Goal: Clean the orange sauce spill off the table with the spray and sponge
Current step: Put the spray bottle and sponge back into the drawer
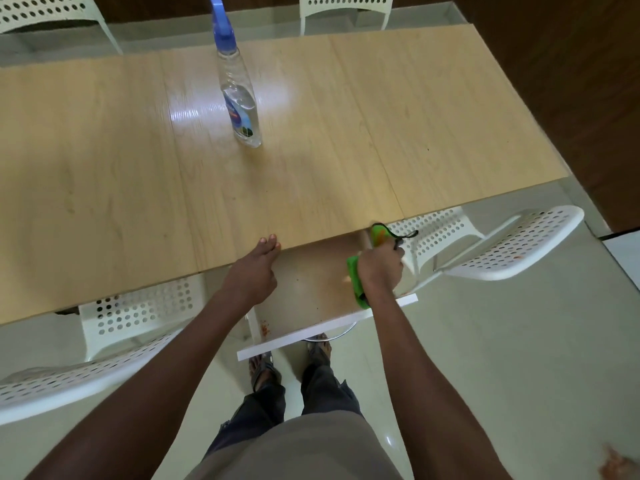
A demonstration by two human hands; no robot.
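The tabletop point(311, 161) looks clean, but with his left hand point(254, 271) resting loose-fingered on its edge, his right hand point(379, 268) grips the green sponge point(356, 282) over a pull-out shelf point(311, 292) whose near corner shows orange sauce specks point(265, 328) left to wipe.

A canteen or meeting-room sort of place: a long pale wood-look bench point(138, 161) with matching white perforated chairs point(512, 244) tucked along both its long sides, glossy floor tiles point(502, 358) beneath, dark wood wall panelling point(571, 81) beyond it.
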